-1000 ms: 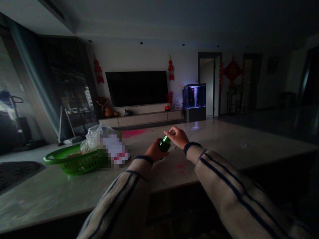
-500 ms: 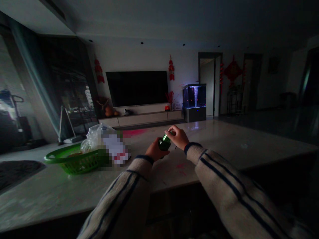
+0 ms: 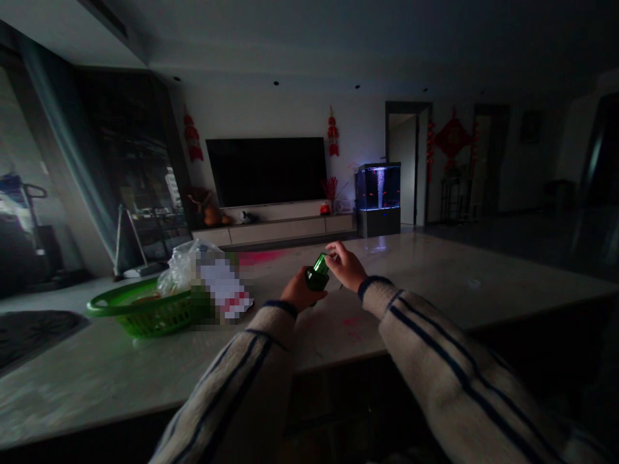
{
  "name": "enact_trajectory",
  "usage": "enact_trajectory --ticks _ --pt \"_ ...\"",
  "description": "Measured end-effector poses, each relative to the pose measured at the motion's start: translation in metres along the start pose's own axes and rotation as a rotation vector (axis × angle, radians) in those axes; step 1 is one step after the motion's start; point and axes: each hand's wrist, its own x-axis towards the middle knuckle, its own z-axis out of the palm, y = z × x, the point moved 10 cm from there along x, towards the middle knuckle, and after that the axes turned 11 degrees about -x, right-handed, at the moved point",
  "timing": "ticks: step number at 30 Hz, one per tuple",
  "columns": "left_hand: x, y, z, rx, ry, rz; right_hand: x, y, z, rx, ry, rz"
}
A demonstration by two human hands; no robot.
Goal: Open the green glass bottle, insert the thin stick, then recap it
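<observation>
A small dark green bottle (image 3: pixel 316 279) with a shiny green cap (image 3: pixel 320 263) is held up over the near middle of the table, tilted a little to the right. My left hand (image 3: pixel 297 291) wraps round the bottle's body from the left. At the cap's upper right side, the fingers of my right hand (image 3: pixel 347 265) are bent and the thumb and fingertips touch it. The palm side of the right hand is hidden, and the dim light blurs the exact contact.
On the left of the pale stone table (image 3: pixel 416 309) stands a green plastic basket (image 3: pixel 149 320) with a clear plastic bag (image 3: pixel 178 264) in it. A white packet (image 3: pixel 225 287), partly pixelated, leans by the basket. Beyond are a low cabinet (image 3: pixel 275 231) and a lit fish tank (image 3: pixel 380 187).
The fingers of my right hand have shifted slightly on the cap, and more of the cap shows. The bottle has moved a touch left in my left hand.
</observation>
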Motion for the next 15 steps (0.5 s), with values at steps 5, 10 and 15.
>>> enact_trajectory --ticks 5,10,15 --pt "-0.0006 -0.0002 -0.0024 -0.024 0.012 -0.018 0.0001 -0.0039 0.0012 0.084 -0.03 -0.021" --pt "-0.0012 0.0008 0.0002 -0.034 -0.007 -0.016 -0.0005 0.0024 -0.0033 0.034 0.035 0.047" --pt "-0.0004 -0.0042 0.0024 -0.014 -0.021 -0.038 0.0003 0.0034 -0.0035 0.023 0.083 0.007"
